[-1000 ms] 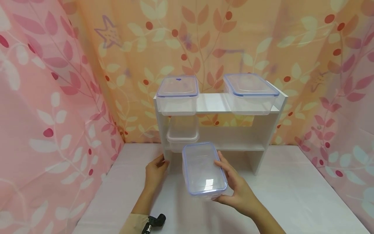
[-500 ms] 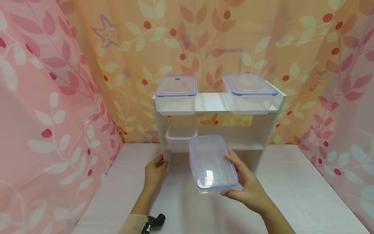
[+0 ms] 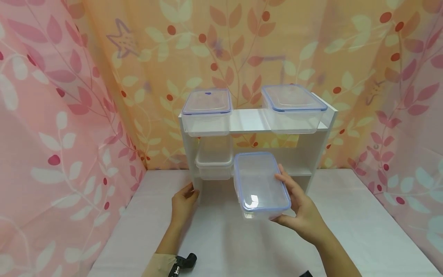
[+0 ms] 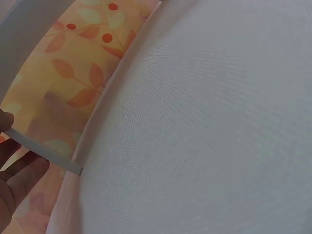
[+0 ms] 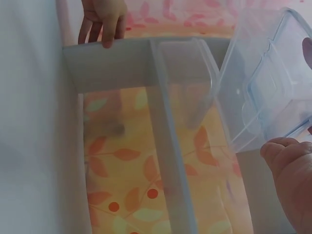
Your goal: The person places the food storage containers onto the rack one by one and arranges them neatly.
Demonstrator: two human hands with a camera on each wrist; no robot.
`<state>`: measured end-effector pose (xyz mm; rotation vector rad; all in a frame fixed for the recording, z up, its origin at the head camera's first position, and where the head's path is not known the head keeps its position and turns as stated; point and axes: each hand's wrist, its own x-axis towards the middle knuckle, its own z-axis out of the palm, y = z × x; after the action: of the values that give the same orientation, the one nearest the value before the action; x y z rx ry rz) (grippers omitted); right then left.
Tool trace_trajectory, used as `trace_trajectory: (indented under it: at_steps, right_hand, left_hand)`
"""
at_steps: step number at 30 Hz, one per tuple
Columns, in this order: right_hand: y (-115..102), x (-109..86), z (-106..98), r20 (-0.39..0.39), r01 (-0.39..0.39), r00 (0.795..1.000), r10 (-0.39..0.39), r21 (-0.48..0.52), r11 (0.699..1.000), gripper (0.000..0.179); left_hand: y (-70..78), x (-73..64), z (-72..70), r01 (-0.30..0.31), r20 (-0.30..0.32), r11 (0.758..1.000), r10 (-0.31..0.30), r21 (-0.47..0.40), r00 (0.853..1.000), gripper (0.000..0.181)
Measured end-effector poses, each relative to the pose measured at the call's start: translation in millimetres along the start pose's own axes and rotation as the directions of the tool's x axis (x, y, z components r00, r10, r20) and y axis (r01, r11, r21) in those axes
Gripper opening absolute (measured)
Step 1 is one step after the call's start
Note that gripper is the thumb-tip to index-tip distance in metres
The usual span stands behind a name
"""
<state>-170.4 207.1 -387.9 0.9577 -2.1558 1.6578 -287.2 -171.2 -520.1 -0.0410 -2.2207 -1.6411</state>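
Observation:
My right hand (image 3: 304,213) holds a clear plastic food container (image 3: 261,182) with a blue-rimmed lid, thumb below and fingers along its right side. The container is tilted, lid toward me, in front of the middle level of a white shelf unit (image 3: 248,120). In the right wrist view its clear wall (image 5: 239,92) is seen close up beside the thumb side of the hand (image 5: 295,170). My left hand (image 3: 183,202) grips the lower front edge of the unit's left side panel. The left wrist view has that panel (image 4: 51,155) between thumb and fingers.
Two blue-rimmed containers stand on the top shelf, one at left (image 3: 207,115) and one at right (image 3: 294,109). A white-lidded container (image 3: 214,163) sits at the middle level's left end. The white-covered table (image 3: 138,231) is bounded by floral curtains (image 3: 159,77).
My right hand has moved the container to the right and up, away from the white-lidded one. My left hand stays on the side panel. The view has shifted slightly.

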Motion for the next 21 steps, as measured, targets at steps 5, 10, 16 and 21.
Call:
trace_trajectory:
  at_steps: [5,10,16,21]
  right_hand:
    - [2,4.2,-10,-0.009,-0.023,1.000,0.023,0.007,1.000,0.102]
    - [9,8.0,-20,-0.023,-0.015,1.000,0.015,0.023,1.000,0.097]
    - [18,13.1,-31,-0.037,-0.019,0.999,0.021,0.050,0.999,0.094]
    - [24,18.6,-41,-0.057,-0.016,0.998,0.020,0.071,0.997,0.093]
  left_hand:
    - [0.9,-1.0,-0.3,0.011,0.001,1.000,-0.011,0.000,1.000,0.040]
    - [1.6,-0.4,-0.7,0.026,0.005,1.000,-0.026,-0.005,1.000,0.040]
    - [-0.1,1.0,-0.8,0.029,0.009,0.999,-0.029,-0.013,1.000,0.038]
    - [0.1,0.5,-0.8,0.034,-0.002,0.999,-0.034,-0.002,0.999,0.037]
